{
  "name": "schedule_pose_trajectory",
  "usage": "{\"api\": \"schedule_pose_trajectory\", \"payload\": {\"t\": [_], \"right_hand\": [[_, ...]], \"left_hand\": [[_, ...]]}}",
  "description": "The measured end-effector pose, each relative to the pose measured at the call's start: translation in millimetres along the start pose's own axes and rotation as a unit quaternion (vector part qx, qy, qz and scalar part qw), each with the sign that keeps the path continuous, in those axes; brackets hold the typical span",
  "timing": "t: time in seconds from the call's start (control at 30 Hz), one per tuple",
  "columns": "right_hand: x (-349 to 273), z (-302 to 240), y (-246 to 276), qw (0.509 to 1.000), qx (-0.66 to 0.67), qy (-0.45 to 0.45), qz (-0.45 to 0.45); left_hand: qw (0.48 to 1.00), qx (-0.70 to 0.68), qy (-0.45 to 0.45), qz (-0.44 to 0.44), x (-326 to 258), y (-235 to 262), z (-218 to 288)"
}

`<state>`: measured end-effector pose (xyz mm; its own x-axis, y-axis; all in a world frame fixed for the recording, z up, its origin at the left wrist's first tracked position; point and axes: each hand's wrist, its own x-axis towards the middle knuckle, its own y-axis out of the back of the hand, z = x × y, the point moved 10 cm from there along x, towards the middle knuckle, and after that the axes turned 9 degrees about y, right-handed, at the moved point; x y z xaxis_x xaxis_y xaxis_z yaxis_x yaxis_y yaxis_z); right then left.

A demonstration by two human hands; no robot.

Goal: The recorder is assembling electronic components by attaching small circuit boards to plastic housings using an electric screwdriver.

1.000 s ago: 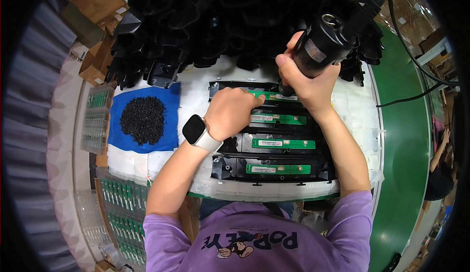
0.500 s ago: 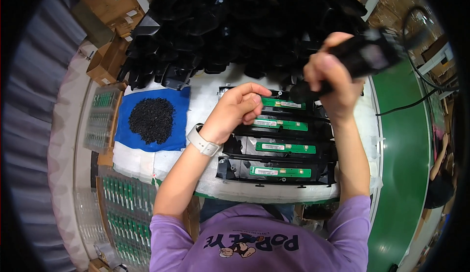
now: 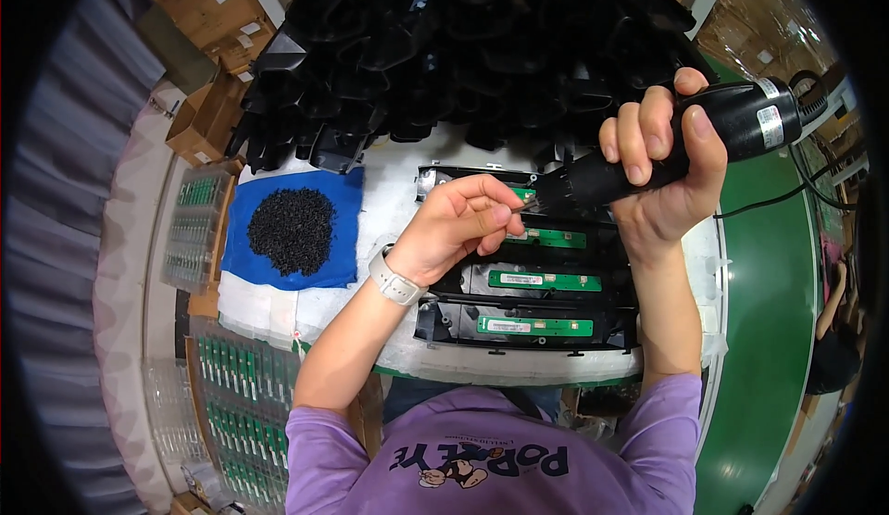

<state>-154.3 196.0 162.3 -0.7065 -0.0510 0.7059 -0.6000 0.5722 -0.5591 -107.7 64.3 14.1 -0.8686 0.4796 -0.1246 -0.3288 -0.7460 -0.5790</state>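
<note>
The right hand (image 3: 676,158) has its fingers clamped around the black power driver (image 3: 748,121) above the far black panel (image 3: 429,182); the left hand (image 3: 449,232) pinches fingertips together at its tip, contents unconfirmed, where steady alignment appears advisable.

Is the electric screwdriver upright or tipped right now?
Tipped: the electric screwdriver slants in the right hand, its narrow end pointing toward the left hand.
</note>
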Motion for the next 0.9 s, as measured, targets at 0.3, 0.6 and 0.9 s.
{"api": "schedule_pose_trajectory", "payload": {"t": [0.3, 0.6, 0.9], "right_hand": [[-4.3, 7.1, 13.1, 0.991, -0.064, -0.039, 0.109], [2.3, 19.2, 4.4, 0.984, -0.178, 0.004, 0.018], [-17.0, 60.3, -3.5, 0.951, -0.297, 0.005, -0.085]], "left_hand": [[0.994, 0.09, -0.039, 0.037, -2.8, 3.4, 7.1], [0.962, 0.043, -0.121, 0.241, -18.3, 55.4, 31.1], [0.966, 0.027, -0.138, 0.216, -19.4, 55.9, 36.5]]}}
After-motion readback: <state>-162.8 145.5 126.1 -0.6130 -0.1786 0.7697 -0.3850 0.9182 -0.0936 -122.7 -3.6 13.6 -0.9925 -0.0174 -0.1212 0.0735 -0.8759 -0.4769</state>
